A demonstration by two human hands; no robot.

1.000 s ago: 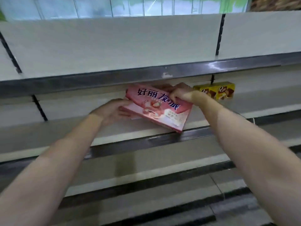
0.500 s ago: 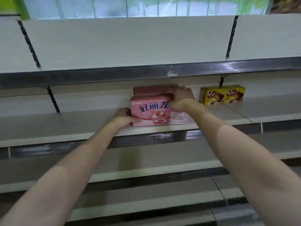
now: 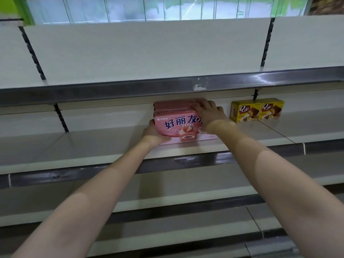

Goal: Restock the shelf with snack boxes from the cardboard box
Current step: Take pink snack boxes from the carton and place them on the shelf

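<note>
White store shelf [image 3: 93, 144] bears a pink snack box [image 3: 176, 125], left hand [image 3: 153, 133] and right hand [image 3: 209, 114] gripping it.

— Where are our arms?
— Both bare and stretched forward and up, forearms drawing together. Our left hand [image 3: 153, 132] cups the left end of the pink box [image 3: 175, 125], thumb along its bottom edge; the fingers are hidden, probably wrapped behind.
— And the right?
— Our right hand [image 3: 208, 115] clasps the box's top right corner, fingers spread over the top.
</note>
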